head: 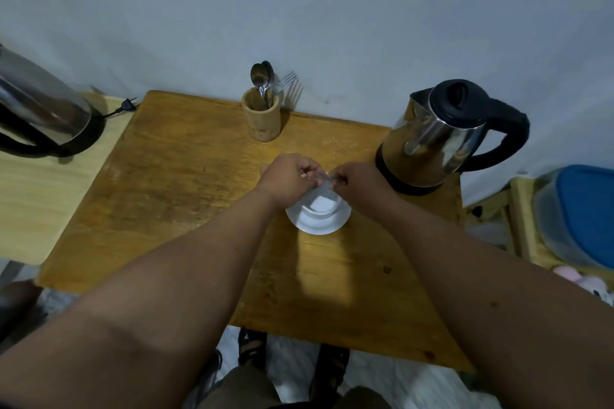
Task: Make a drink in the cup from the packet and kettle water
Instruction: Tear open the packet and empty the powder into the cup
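A white cup (324, 206) stands on a white saucer (315, 225) in the middle of the wooden table (186, 196). Just above the cup, my left hand (288, 178) and my right hand (357, 182) pinch a small clear packet (323, 182) between their fingertips, one hand at each end. The packet is blurred and mostly hidden by my fingers. A steel kettle with a black lid and handle (442, 133) stands upright at the table's back right, close to my right hand.
A wooden holder (262, 116) with spoons and a fork stands at the back edge against the wall. A second steel kettle (43, 109) sits on a paler table at left, with a loose plug (128, 105) beside it. A blue-lidded container (578, 212) is at right.
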